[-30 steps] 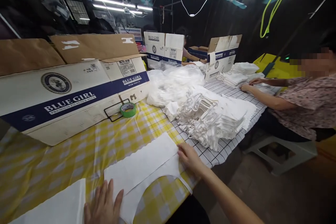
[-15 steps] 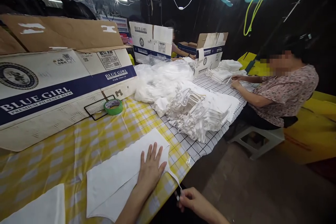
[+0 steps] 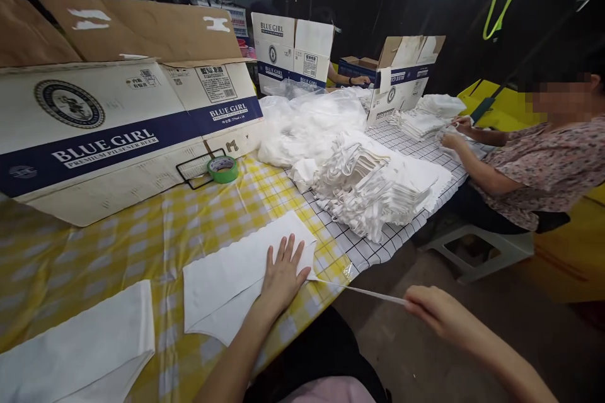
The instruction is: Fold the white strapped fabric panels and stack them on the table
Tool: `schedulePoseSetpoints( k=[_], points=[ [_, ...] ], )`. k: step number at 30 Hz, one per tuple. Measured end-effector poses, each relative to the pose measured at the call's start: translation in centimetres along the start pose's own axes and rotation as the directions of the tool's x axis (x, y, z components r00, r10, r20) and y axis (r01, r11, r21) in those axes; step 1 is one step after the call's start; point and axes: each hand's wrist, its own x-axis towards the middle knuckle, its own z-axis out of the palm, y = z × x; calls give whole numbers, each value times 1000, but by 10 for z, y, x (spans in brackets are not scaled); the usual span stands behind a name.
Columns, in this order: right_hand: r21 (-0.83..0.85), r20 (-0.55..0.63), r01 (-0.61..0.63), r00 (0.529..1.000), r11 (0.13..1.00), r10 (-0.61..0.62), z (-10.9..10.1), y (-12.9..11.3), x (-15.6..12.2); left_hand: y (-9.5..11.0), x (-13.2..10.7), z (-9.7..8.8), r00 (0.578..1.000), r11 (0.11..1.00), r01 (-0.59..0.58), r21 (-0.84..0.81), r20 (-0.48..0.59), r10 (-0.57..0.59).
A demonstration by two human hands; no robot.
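Note:
My left hand [image 3: 283,274] lies flat with fingers spread on a folded white cloth piece [image 3: 227,277], pressing it to the yellow checked tablecloth. From the cloth's right corner a thin white strap [image 3: 363,293] runs taut past the table edge. Its far end is pinched in my right hand [image 3: 435,312], held out over the floor. Another folded white cloth piece [image 3: 94,334] lies at the lower left. Ahead of my left hand sits a thick stack of white cloth pieces with straps [image 3: 373,195].
A large beer carton [image 3: 123,119] stands at the left, with a green tape roll [image 3: 223,169] in front of it. Beyond the stack are a heap of clear plastic bags [image 3: 307,126] and more cartons [image 3: 406,79]. At the right a seated co-worker [image 3: 529,157] handles white cloth.
My right hand has moved right, away from the table edge, and the strap is drawn out straight. My left hand stays on the cloth. The view has tilted down and left.

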Motion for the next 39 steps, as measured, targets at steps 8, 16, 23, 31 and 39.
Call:
schedulePoseSetpoints(
  k=[8, 16, 23, 31, 39],
  points=[
    [-47, -242, 57, 968, 997, -67, -45, -2, -3, 0, -1, -1, 1000, 1000, 7, -26, 3, -7],
    [-20, -401, 269, 880, 963, -254, -65, -47, 18, 16, -6, -22, 999, 930, 41, -366, -14, -49],
    [9, -143, 473, 872, 881, -467, -55, -106, 77, 70, -11, -107, 999, 392, 25, -919, 38, 25],
    [-288, -288, 547, 733, 786, -616, 0, -105, 118, 65, -18, -96, 954, -52, 264, -963, 269, -132],
    [-180, -307, 580, 734, 794, -606, 55, -97, 135, 59, -22, -75, 942, -95, 307, -947, 317, -115]
  ],
)
